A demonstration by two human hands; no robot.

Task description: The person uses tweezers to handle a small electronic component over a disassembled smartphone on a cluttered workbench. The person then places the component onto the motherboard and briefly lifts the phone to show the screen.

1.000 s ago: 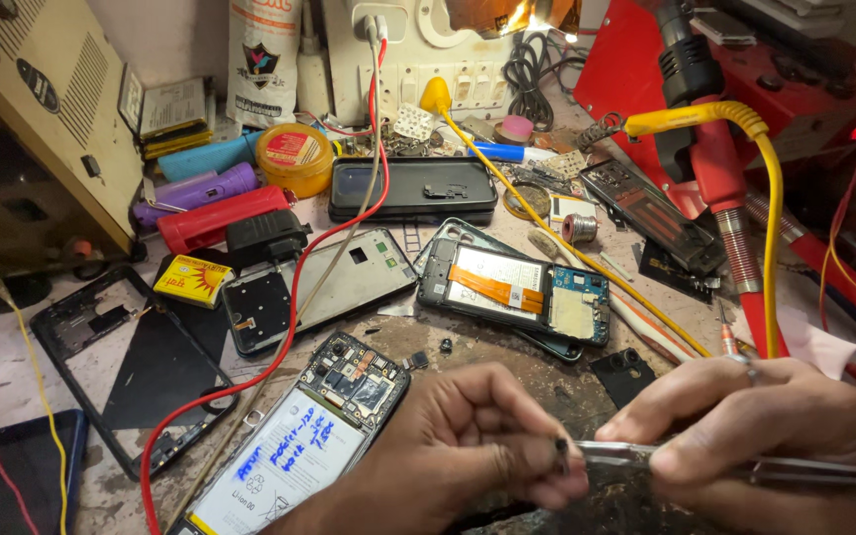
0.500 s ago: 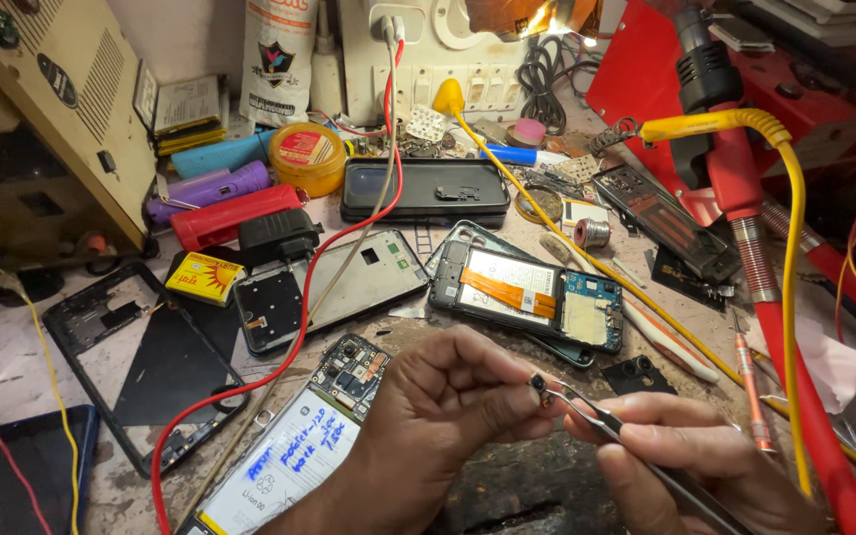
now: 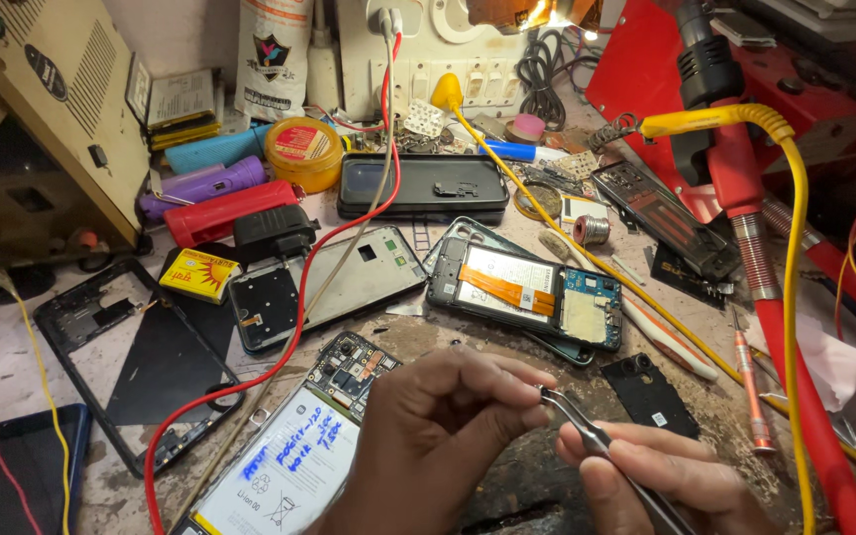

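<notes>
My right hand (image 3: 661, 485) grips metal tweezers (image 3: 587, 432) at the bottom of the view, their tips pointing up and left. My left hand (image 3: 448, 431) is curled beside them, thumb and fingertips pinched together right at the tweezer tips; whatever small part lies between them is too small to see. Just left of my left hand lies an opened phone (image 3: 294, 451) with a white battery marked in blue pen. Beyond my hands lies a second opened phone (image 3: 527, 292) with an orange ribbon cable.
A red wire (image 3: 289, 347) loops across the bench. A yellow cable (image 3: 795, 297) and a red hot-air tool (image 3: 745, 228) stand at right. Phone frames (image 3: 101, 327), a back cover (image 3: 334, 282), a black case (image 3: 423, 186), a screwdriver (image 3: 750, 381) and a yellow tin (image 3: 304, 151) crowd the bench.
My right hand with the tweezers has moved left and lower, closer to my left hand. My left fingers have closed onto the tweezer tips. The view has shifted slightly.
</notes>
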